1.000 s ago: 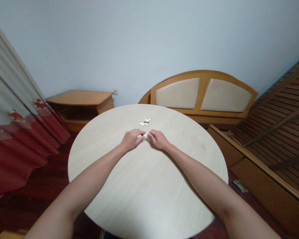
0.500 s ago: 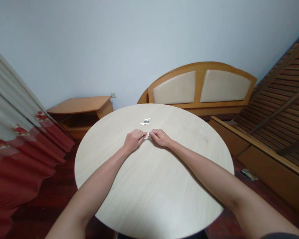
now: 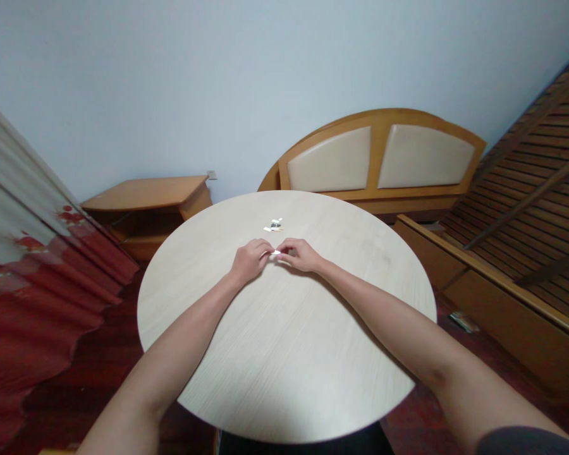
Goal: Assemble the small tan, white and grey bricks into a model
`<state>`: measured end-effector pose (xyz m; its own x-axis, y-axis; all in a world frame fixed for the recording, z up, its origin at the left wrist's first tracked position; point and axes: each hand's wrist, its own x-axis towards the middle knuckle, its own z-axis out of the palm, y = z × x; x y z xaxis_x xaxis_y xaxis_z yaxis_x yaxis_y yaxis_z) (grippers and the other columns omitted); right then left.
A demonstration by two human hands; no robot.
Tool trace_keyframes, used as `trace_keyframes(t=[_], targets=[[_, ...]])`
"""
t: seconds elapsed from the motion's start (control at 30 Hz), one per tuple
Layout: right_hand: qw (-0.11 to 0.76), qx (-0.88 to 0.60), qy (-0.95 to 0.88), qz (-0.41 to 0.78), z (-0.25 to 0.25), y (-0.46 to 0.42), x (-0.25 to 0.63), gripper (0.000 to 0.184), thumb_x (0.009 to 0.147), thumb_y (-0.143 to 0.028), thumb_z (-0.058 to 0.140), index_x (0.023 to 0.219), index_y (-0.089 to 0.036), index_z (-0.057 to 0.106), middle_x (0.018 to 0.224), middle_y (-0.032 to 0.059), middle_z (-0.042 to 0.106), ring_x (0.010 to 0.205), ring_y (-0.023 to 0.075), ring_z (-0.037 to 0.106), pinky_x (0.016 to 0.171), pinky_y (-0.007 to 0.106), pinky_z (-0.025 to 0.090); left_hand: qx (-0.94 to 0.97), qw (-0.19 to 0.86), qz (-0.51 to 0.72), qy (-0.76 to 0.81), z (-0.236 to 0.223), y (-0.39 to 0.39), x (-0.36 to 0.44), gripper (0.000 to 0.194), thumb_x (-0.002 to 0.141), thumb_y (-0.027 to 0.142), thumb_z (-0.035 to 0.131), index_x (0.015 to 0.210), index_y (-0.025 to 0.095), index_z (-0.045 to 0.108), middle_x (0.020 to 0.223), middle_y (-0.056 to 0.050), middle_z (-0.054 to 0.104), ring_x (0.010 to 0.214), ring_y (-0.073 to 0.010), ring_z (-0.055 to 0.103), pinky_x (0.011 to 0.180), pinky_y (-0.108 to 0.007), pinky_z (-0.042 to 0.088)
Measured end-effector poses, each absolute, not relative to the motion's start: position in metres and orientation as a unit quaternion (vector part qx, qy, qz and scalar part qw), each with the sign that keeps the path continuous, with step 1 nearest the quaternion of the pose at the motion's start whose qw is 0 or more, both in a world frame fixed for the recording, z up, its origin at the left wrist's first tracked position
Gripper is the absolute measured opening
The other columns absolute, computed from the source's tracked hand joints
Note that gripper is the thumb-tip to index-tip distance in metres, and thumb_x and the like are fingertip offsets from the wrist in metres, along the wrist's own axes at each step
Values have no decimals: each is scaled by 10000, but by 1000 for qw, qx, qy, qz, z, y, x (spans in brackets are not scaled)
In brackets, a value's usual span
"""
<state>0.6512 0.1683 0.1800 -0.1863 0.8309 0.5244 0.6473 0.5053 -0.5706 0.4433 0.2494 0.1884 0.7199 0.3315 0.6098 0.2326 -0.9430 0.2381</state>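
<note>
Both of my hands meet near the middle of a round pale wooden table. My left hand and my right hand pinch a small white piece between their fingertips, just above the tabletop. It is too small to name for certain. A little farther away on the table lies a small cluster of white and dark bits, untouched.
A wooden headboard with two cream pads leans on the wall behind the table. A low wooden side table stands at the back left. A red and white curtain hangs left; a slatted bed frame leans at right.
My hands stay together on the small white piece, now lifted slightly with the fingertips pinching it. The view shifted a little, so the table and furniture sit slightly differently.
</note>
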Motion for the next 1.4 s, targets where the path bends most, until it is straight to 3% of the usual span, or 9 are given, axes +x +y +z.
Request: trace_keyframes(t=[0.13, 0.37, 0.6, 0.73, 0.83, 1.07, 1.4], targets=[[331, -518, -789, 19, 186, 163, 669, 231, 868, -388, 681, 897, -173, 758, 977, 103, 706, 912, 230, 644, 883, 361, 462, 895, 93, 375, 225, 192, 254, 439, 286, 977, 190, 504, 1214, 184, 663, 1143, -88, 713, 1027, -198, 664, 888, -318, 523], [240, -550, -800, 11, 189, 156, 688, 177, 828, -376, 713, 865, -212, 766, 1048, 99, 689, 969, 251, 622, 897, 364, 443, 858, 118, 389, 314, 193, 266, 427, 255, 984, 215, 478, 1097, 172, 703, 1093, -87, 732, 982, -211, 675, 881, -334, 516], [240, -559, -794, 15, 188, 155, 694, 176, 826, -373, 722, 874, -210, 767, 1044, 98, 704, 966, 262, 642, 915, 376, 463, 857, 119, 387, 318, 194, 267, 426, 237, 971, 227, 504, 1076, 186, 713, 1086, -82, 733, 974, -215, 672, 875, -338, 516], [279, -611, -741, -8, 186, 170, 698, 240, 930, -304, 573, 983, -182, 773, 1088, 119, 711, 1011, 257, 642, 961, 387, 466, 856, 115, 390, 318, 193, 269, 426, 240, 978, 236, 500, 1057, 189, 722, 1066, -78, 737, 981, -217, 674, 885, -337, 517], [258, -653, -712, -27, 186, 196, 698, 314, 972, -239, 482, 1060, -154, 771, 1168, 148, 707, 1065, 256, 634, 989, 375, 454, 855, 116, 390, 320, 192, 271, 425, 240, 980, 234, 499, 1053, 189, 723, 1068, -75, 740, 997, -219, 675, 890, -338, 517], [185, -751, -634, 11, 190, 260, 690, 235, 915, -266, 606, 1007, -180, 804, 1085, 144, 757, 957, 247, 677, 831, 305, 482, 856, 124, 385, 323, 193, 272, 424, 227, 980, 231, 507, 1040, 194, 723, 1066, -70, 749, 972, -211, 683, 865, -334, 523], [191, -815, -545, 52, 186, 278, 697, 113, 803, -200, 701, 850, -176, 801, 932, 135, 781, 869, 248, 701, 726, 288, 499, 861, 117, 377, 321, 191, 276, 422, 226, 982, 231, 507, 1023, 196, 726, 1052, -67, 751, 983, -216, 685, 868, -336, 522]])
